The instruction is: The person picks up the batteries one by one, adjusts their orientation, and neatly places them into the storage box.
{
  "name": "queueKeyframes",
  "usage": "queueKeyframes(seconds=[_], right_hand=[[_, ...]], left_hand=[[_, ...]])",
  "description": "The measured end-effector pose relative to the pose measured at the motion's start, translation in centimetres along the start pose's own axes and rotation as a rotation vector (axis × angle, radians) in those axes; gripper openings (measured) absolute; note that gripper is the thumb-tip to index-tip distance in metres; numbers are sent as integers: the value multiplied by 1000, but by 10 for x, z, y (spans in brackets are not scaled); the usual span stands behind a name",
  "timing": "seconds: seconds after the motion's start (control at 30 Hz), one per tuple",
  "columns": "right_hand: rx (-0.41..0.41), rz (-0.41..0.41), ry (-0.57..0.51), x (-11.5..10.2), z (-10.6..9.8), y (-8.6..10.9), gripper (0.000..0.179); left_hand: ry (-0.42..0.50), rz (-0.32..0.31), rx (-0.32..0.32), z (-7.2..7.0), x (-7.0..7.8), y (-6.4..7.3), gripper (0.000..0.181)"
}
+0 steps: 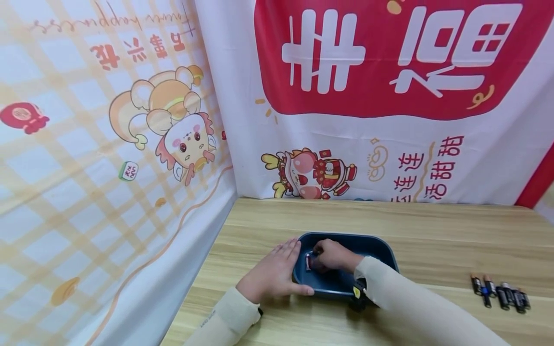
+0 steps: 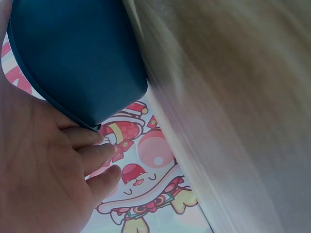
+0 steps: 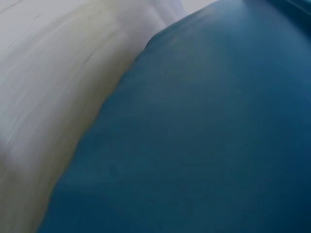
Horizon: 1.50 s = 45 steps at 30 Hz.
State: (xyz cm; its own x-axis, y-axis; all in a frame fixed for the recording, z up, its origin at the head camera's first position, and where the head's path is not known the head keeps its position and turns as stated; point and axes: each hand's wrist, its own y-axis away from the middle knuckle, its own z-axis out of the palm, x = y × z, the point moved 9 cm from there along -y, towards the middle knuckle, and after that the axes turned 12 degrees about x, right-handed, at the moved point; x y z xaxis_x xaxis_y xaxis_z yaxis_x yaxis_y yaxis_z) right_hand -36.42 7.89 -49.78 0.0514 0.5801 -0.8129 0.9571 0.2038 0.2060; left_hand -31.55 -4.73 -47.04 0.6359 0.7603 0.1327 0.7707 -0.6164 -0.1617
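A dark blue rectangular tub [image 1: 350,238] stands on the wooden table. My left hand [image 1: 277,271] rests against its left end, the fingers stretched along the rim and the thumb at the front edge. In the left wrist view the fingers [image 2: 99,153] lie beside the tub's corner. Down inside the tub is my right hand [image 1: 335,255], with bent fingers near the left end. A small dark reddish cylinder with pale ends [image 1: 308,262] sits beside those fingertips. Whether the fingers pinch anything is hidden. The right wrist view shows only the tub's blue wall [image 3: 194,126].
Several batteries [image 1: 504,295], mostly black, lie in a loose group at the right on the wooden table [image 1: 433,240]. Printed cloth [image 1: 242,96] hangs behind the table, and another checked cloth [image 1: 86,192] hangs along the left side.
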Motion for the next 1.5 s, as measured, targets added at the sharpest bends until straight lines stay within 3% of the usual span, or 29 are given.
queueKeyframes(seconds=[0.5, 0.97, 1.1, 1.5], right_hand=[[15, -5, 19, 20, -44, 33, 33], [67, 45, -73, 43, -95, 50, 33], [51, 22, -117, 40, -106, 57, 35], [72, -11, -113, 46, -146, 71, 39]], left_hand=[[3, -42, -5, 1, -1, 0, 121], [-41, -58, -10, 2, -1, -1, 126], [-40, -53, -5, 2, -1, -2, 127], [-36, -47, -5, 1, 0, -1, 126]])
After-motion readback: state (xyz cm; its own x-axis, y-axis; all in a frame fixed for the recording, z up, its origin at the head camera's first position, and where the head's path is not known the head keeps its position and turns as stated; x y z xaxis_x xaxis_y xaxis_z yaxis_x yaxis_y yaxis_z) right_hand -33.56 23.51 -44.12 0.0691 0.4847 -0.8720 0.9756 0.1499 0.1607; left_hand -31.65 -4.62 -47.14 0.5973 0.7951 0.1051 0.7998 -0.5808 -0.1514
